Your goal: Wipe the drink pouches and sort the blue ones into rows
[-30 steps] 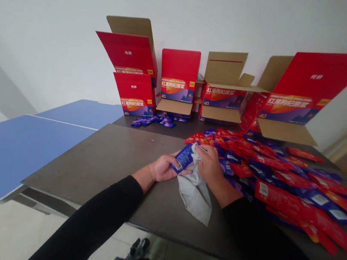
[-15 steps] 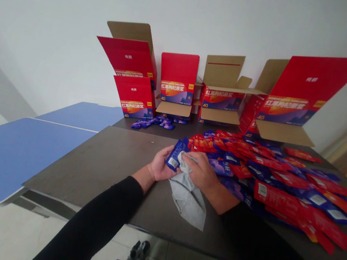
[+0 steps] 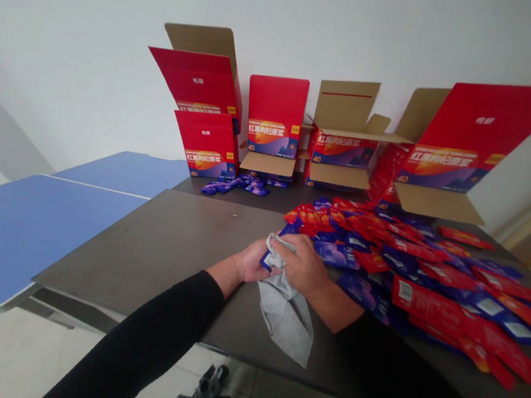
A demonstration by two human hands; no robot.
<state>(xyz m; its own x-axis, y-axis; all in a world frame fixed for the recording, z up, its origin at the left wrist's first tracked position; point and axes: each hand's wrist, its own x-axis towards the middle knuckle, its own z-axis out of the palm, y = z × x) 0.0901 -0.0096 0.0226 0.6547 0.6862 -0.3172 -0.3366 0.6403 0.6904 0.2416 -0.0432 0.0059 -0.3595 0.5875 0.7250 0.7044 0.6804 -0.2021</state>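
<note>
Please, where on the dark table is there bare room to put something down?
Bare room: the dark table left of the left hand, bordered by the blue table and, farther back, the small packet pile. Crowded: right of the right hand, where red and blue packets overlap.

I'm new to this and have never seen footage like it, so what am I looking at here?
There is no machine: these are a person's own bare hands, in black sleeves. The camera is worn on the person's head and looks forward and down, so the arms reach in from the bottom of the picture.

The left hand holds a small blue packet, mostly hidden. The right hand grips a grey cloth, bunched over that packet, with its loose end hanging down.

On the dark table, a pile of red and blue packets lies to the right. Red boxes, several with flaps open, stand along the back. A blue table is on the left.
</note>
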